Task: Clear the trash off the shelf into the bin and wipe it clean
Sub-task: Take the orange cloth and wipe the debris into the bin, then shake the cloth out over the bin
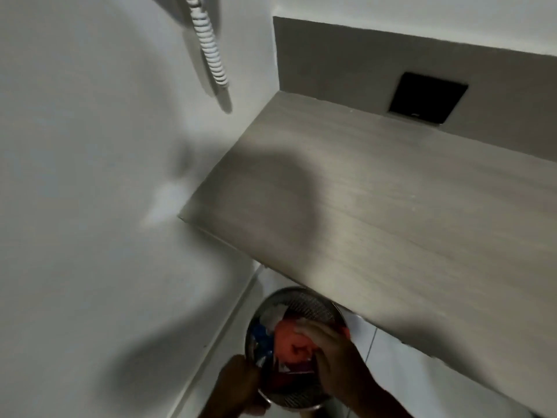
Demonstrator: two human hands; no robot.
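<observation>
A grey wood-grain shelf (391, 206) runs from the middle to the right edge, and its top is bare. Below its front edge sits a round metal mesh bin (313, 306) with red, blue and white trash (262, 336) inside. My left hand (238, 387) grips the bin's near-left rim. My right hand (334, 360) reaches into the bin, fingers curled around an orange-red crumpled piece (294, 345). The picture is blurred by motion.
A white wall fills the left side, with a white coiled cord (211, 46) hanging at the top. A dark square plate (428, 98) sits on the grey back panel above the shelf. White floor tiles (401, 372) lie under the shelf.
</observation>
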